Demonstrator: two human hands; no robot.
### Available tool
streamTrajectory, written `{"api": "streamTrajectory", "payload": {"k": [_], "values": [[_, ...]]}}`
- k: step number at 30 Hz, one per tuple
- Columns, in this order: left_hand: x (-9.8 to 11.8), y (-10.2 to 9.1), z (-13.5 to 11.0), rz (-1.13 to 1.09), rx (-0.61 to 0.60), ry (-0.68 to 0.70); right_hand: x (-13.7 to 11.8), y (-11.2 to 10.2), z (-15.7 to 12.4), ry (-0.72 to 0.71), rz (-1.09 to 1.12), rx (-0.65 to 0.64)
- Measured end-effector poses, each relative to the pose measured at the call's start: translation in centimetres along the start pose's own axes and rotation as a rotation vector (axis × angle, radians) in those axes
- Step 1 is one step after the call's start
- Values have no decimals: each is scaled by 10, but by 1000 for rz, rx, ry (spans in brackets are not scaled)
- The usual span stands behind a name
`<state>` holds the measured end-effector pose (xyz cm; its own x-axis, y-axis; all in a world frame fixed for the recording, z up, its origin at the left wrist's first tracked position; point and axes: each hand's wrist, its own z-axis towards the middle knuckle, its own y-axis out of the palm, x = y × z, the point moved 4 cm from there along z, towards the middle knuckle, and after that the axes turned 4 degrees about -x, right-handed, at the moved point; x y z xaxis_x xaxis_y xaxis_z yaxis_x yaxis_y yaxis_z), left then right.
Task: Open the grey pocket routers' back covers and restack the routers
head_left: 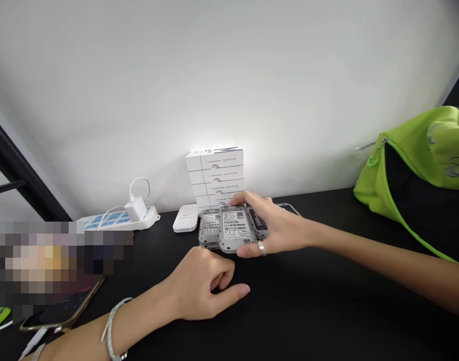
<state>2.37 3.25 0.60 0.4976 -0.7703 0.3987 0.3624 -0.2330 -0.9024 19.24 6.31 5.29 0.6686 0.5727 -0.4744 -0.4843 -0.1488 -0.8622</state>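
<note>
My right hand [274, 225], with a ring on one finger, reaches in from the right and grips a grey, label-backed portable device [235, 229] with its fingers over the top edge. Another grey device [209, 228] stands touching its left side. A third device with dark printed lettering [258, 224] is partly hidden behind my fingers. My left hand [203, 283], wearing a beaded bracelet, rests on the black desk [327, 306] just in front of the devices, its fingers loosely curled around nothing.
Behind the devices stands a stack of white boxes [216, 173] against the wall. To its left are a small white box [185, 218] and a power strip [117, 219] with a plugged-in white charger [136, 208]. A phone [60, 311] lies near my left forearm, and a green bag [413, 165] sits at right.
</note>
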Motion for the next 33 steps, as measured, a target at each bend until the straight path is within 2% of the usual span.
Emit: {"api": "streamTrajectory", "payload": {"k": [3, 8, 12, 19, 23, 26, 28, 33], "values": [[-2, 1, 0, -5, 38, 4, 3, 1, -26, 98, 34, -51], [-2, 3, 0, -17, 11, 33, 5, 18, -54, 132, 83, -133], [0, 2, 2, -6, -4, 42, 8, 27, -58, 133, 72, -102], [1, 2, 2, -3, 4, 24, 9, 28, -59, 159, 98, -157], [2, 2, 1, -6, -1, 19, 11, 17, -49, 115, 93, -161], [1, 2, 1, -11, -4, 15, 18, 5, -30, 80, 32, -43], [0, 2, 1, -15, -8, 10, 25, 2, -15, 90, -23, -12], [-1, 2, 1, -20, -17, 4, 37, 6, 14, 122, -107, -74]]}}
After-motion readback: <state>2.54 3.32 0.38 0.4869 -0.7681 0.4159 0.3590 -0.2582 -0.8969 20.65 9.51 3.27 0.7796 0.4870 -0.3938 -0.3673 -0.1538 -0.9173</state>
